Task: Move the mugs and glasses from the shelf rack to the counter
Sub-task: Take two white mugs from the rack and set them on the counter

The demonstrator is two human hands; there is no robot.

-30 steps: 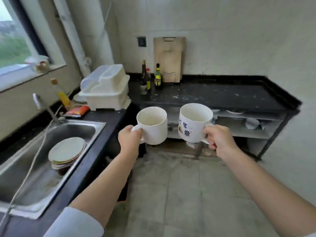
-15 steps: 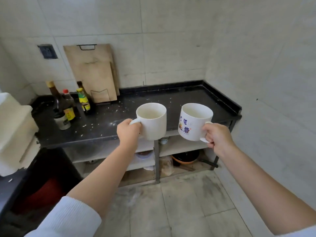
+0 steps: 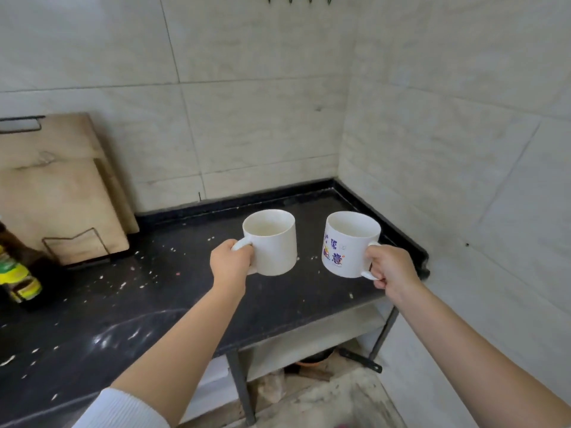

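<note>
Mugs are hanging over the black stone counter (image 3: 173,304), one in each hand. The left hand (image 3: 230,267) is curling tight around the handle of a plain white ceramic mug (image 3: 273,244), and the right hand (image 3: 391,273) is clenching the handle of a white ceramic mug printed with blue and orange characters (image 3: 346,247). Both mugs are staying upright, apart from each other, above the counter's far right corner; whether either base is touching the counter cannot be told.

Pale wooden cutting boards (image 3: 58,186) are leaning against the tiled wall at the counter's back left, held in a thin wire stand (image 3: 75,245). A dark bottle with a yellow and green label (image 3: 17,279) is standing at the counter's left edge. White crumbs are lying scattered across the counter top, none blocking the corner under the mugs. A lower concrete shelf (image 3: 309,341) is showing beneath the counter's front edge.

Compared with half a second ago, the counter is sitting closer and larger, the mugs are now lying over its surface instead of in front of it, and the other bottles and the white bin are out of sight.
</note>
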